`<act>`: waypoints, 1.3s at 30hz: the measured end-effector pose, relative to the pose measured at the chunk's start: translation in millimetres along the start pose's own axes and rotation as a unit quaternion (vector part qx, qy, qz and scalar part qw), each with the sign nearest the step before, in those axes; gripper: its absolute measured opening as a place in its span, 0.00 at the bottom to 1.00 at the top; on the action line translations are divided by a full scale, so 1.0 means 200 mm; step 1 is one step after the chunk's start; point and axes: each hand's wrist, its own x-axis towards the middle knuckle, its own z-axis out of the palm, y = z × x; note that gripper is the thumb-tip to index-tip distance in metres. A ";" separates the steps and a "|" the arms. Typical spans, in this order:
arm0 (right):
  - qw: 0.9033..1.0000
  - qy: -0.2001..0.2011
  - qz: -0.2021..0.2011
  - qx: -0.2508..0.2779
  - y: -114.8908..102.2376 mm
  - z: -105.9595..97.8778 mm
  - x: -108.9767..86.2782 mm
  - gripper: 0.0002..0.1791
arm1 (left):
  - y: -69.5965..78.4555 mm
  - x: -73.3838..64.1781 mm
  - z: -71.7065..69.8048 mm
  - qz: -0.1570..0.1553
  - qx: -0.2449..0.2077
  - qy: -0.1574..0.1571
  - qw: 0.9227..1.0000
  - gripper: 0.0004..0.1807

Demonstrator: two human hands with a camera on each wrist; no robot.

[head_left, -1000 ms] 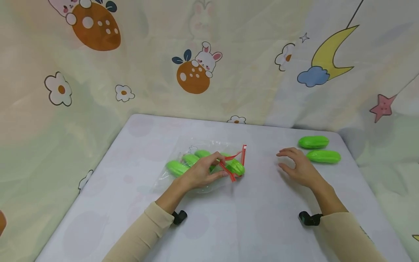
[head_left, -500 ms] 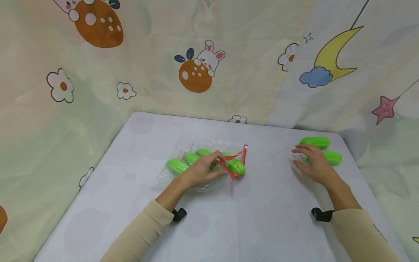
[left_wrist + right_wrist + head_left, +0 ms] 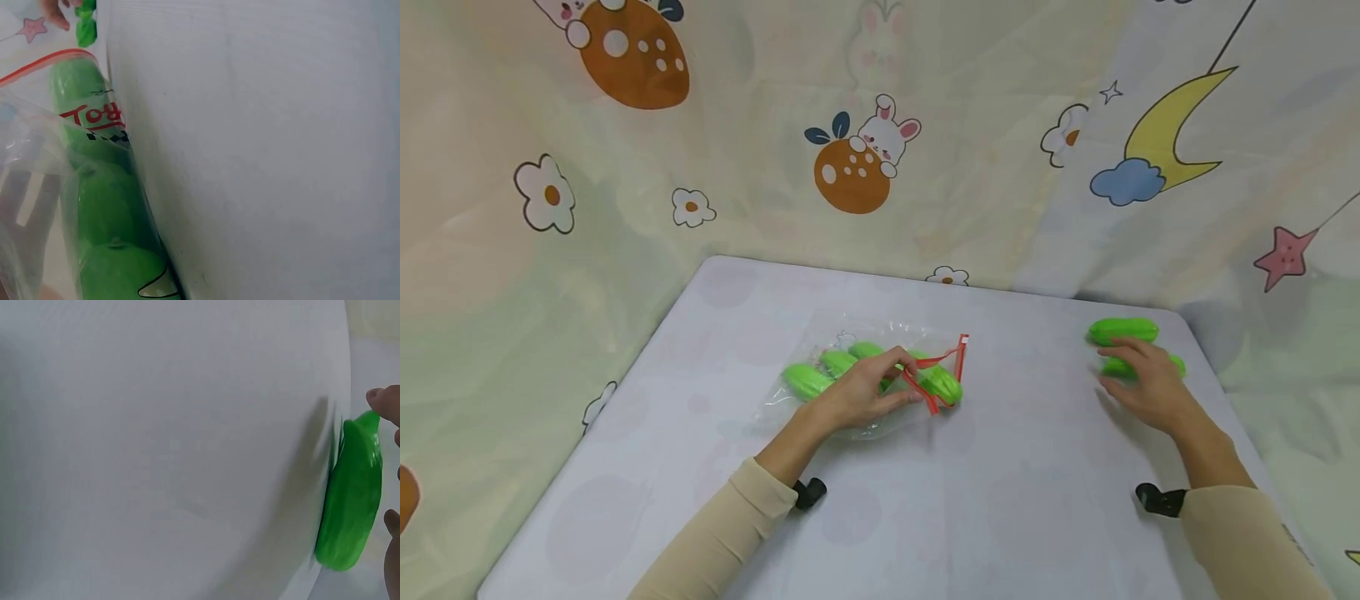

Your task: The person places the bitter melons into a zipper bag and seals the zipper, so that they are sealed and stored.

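Note:
My left hand (image 3: 859,393) pinches the red zip edge (image 3: 958,358) of a clear plastic zip bag (image 3: 781,410) lying on the table. Several green toy cucumbers (image 3: 805,381) are inside, one at the red-edged mouth. In the left wrist view red lettering shows on the bag (image 3: 94,117), over the cucumbers (image 3: 106,206). At the right, my right hand (image 3: 1157,393) hovers around the nearer of two loose cucumbers (image 3: 1118,368), thumb and fingers spread apart and partly covering it. In the right wrist view fingertips (image 3: 386,403) are right at one end of a cucumber (image 3: 353,494).
A second loose cucumber (image 3: 1122,330) lies just behind, near the far right corner of the white table (image 3: 1000,500). A printed cloth backdrop (image 3: 760,125) rises along the table's back and sides. Black wrist cameras (image 3: 1159,500) sit under the sleeves.
My right hand has moved right, from open table to the nearer loose cucumber, its fingers still apart. The left hand stays on the bag's zip edge.

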 end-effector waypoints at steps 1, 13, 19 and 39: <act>1.000 -0.004 0.009 -0.002 0.00 -0.01 -0.01 0.28 | 0.00 0.00 0.00 0.000 -0.001 -0.001 1.000 0.22; 0.989 -0.069 0.128 -0.026 0.07 -0.04 -0.12 0.25 | 0.00 0.00 0.00 -0.001 0.001 -0.002 1.000 0.22; 0.987 -0.079 0.138 -0.029 0.07 -0.05 -0.14 0.26 | 0.00 0.00 0.00 -0.001 0.003 -0.002 1.000 0.22; 0.977 -0.121 0.171 -0.038 0.06 -0.08 -0.13 0.34 | 0.00 0.00 0.01 0.003 0.008 0.001 1.000 0.22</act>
